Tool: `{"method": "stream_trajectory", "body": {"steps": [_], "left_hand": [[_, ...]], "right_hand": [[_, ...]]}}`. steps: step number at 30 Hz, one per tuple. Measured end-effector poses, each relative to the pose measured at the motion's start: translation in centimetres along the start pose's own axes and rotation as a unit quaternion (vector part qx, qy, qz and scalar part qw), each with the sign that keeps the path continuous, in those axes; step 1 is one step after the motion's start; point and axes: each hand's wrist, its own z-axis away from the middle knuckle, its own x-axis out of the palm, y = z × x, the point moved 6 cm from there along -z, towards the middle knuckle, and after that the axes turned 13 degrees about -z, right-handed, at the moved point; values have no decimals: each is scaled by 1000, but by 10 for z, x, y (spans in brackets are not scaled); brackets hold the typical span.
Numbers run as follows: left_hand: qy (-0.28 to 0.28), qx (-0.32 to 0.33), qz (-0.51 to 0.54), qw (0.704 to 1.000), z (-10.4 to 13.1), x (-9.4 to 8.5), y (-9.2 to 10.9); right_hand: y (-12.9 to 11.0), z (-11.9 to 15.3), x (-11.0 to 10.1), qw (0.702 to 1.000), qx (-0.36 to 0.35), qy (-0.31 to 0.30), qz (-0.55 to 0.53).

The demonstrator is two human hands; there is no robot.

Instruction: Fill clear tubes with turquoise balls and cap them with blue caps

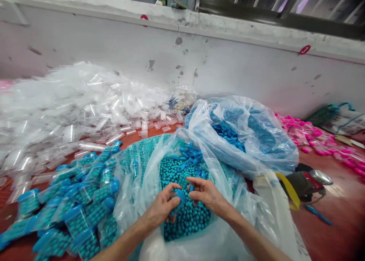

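Observation:
My left hand [165, 202] is closed around a small see-through blue container [180, 195], partly hidden by the fingers. Beside it, my right hand [208, 194] pinches a small blue piece [191, 187] between thumb and fingers. Both hands are over an open clear plastic bag [151, 177] full of round teal beads [194, 219]. Small blue plastic pieces [189, 156] lie on top of the beads at the bag's far side.
Filled containers with blue caps [76, 215] are piled at left. Behind them spreads a heap of clear empty containers [85, 101]. A second bag [273, 150] holds blue parts. Pink pieces [310, 135], a dark tool-like object [305, 183] and a blue pen-like stick [318, 214] lie at right.

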Motion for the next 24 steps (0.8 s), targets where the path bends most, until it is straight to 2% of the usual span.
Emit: {"method": "stream_trajectory", "body": {"steps": [2,4,7,10,14,17,22,24], "left_hand": [[28,-12,-10,999,2,0,1],[75,-21,-15,997,3,-1,1],[124,-24,8,992,5,1,2],[120,-19,23,992,5,4,7],[106,20,16,994,4,4,16],[142,29,21,989,3,4,15],[180,48,-61,981,6,8,13],[171,53,-116,977,12,1,16]], "right_hand": [[-3,-1,-1,999,-11,43,-27],[-9,3,5,996,-50,62,26],[-9,12,27,987,-74,18,139],[-3,18,45,970,-75,-15,230],[-6,20,52,928,-116,35,351],[-6,21,58,901,-121,29,416],[0,25,66,900,-76,9,430],[-1,26,65,906,-70,-32,416]]}}
